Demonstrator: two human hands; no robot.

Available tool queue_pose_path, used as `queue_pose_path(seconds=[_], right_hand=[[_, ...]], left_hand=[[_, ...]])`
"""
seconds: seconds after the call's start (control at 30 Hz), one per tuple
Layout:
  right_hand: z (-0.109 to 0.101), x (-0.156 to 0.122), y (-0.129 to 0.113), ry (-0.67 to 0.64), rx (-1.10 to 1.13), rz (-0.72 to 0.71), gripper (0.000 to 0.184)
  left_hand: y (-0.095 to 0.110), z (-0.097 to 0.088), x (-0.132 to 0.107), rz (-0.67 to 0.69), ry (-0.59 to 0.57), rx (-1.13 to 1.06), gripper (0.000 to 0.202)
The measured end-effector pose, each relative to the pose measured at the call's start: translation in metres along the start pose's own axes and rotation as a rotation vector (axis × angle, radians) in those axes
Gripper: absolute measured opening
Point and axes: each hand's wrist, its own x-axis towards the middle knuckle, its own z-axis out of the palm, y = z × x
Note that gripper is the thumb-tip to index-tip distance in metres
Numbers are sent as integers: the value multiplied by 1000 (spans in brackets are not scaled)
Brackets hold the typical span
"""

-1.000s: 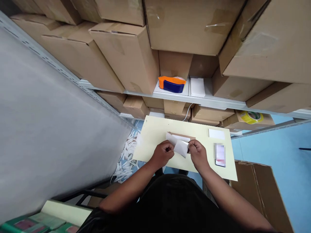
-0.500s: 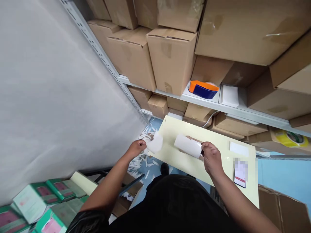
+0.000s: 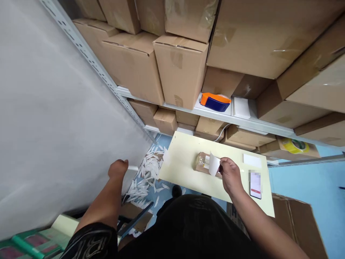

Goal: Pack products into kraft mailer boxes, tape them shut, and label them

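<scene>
My right hand [image 3: 230, 174] pinches a white sheet, seemingly a sticker label [image 3: 214, 164], which stands raised and curled at one edge. Under and behind it a small brown cardboard box [image 3: 199, 162] with shiny clear tape lies on the pale yellow table [image 3: 180, 158]. Part of the box is hidden by the label and the hand. Out to the left, off the table, my left hand [image 3: 118, 169] is closed, with a thin white paper strip [image 3: 133, 168] sticking out at its fingertips. Below that strip, many similar white paper strips [image 3: 152, 165] litter the blue floor.
A phone [image 3: 255, 185] and a white paper stack [image 3: 252, 160] lie on the table's right side. Shelves behind hold cardboard boxes [image 3: 180, 72] and an orange-and-blue tape dispenser [image 3: 215, 102]. A grey wall [image 3: 54, 126] borders the left; an open carton [image 3: 299, 223] stands at right.
My left hand has swung left, away from the table, with its white paper now seen as a thin strip. The label in my right hand has turned more upright, uncovering the taped box.
</scene>
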Motion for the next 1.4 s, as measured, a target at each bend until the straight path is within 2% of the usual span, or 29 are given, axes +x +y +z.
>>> queue_pose_path(seconds=[0.1, 0.17, 0.23, 0.33, 0.37, 0.43, 0.47, 0.57, 0.67, 0.8, 0.87, 0.97, 1.1, 1.23, 1.4], right_hand=[[1, -1, 0, -6, 3, -8, 16], [1, -1, 2, -11, 3, -3, 18], [1, -1, 4, -9, 21, 10, 19], [2, 0, 8, 19, 50, 35, 20], [2, 0, 8, 30, 60, 43, 20], [4, 0, 9, 43, 83, 50, 20], [4, -1, 9, 46, 98, 49, 20], [5, -4, 8, 43, 127, 57, 22], [2, -7, 8, 20, 133, 55, 23], [-11, -11, 15, -35, 156, -4, 19], [-22, -12, 22, -25, 129, -51, 17], [-40, -11, 33, 71, 43, -107, 21], [-59, -1, 43, 145, 9, -54, 31], [-67, 4, 45, 85, 31, -24, 34], [-68, -1, 39, -20, 11, -4, 32]], left_hand=[[24, 1, -2, 53, 102, -7, 28], [53, 4, -26, 198, 97, -64, 28], [90, 6, -72, 492, 42, -194, 23], [149, 7, -169, 942, -68, -297, 21], [167, 7, -202, 1053, -67, -290, 21], [199, 9, -257, 1248, -47, -274, 30], [213, 12, -277, 1316, -43, -265, 34], [245, 23, -306, 1401, -19, -253, 26], [262, 34, -309, 1438, -31, -250, 15], [267, 37, -308, 1439, -53, -236, 20], [266, 32, -308, 1364, -106, -318, 18], [264, 23, -305, 1175, -243, -500, 17], [262, 22, -297, 900, -494, -734, 25], [259, 30, -296, 753, -709, -903, 32], [255, 41, -299, 686, -795, -950, 37]])
